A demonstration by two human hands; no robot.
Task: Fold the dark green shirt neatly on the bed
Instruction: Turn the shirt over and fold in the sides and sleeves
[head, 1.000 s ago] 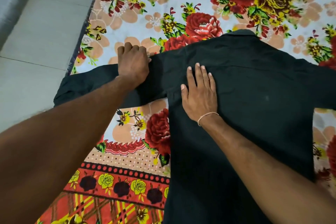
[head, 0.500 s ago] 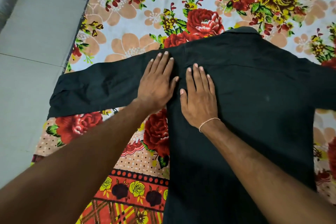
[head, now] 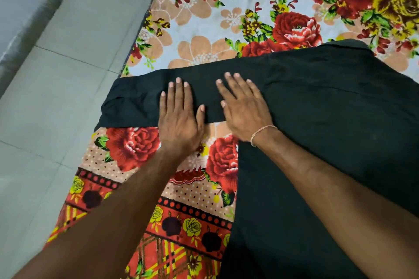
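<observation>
Left hand [head: 179, 118] and right hand [head: 243, 108] are pressing flat, fingers straight, gripping nothing, on the dark green shirt's [head: 328, 108] sleeve [head: 136, 99]. Risk: sleeve cuff bunching, creasing the fold.

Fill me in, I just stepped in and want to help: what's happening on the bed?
A person is folding a dark shirt laid flat on a floral bedsheet. Both hands lie flat with fingers straight on the sleeve that stretches toward the bed's edge: the left hand on its middle, the right hand near the shoulder. They appear to be smoothing it; no fold is made yet.
</observation>
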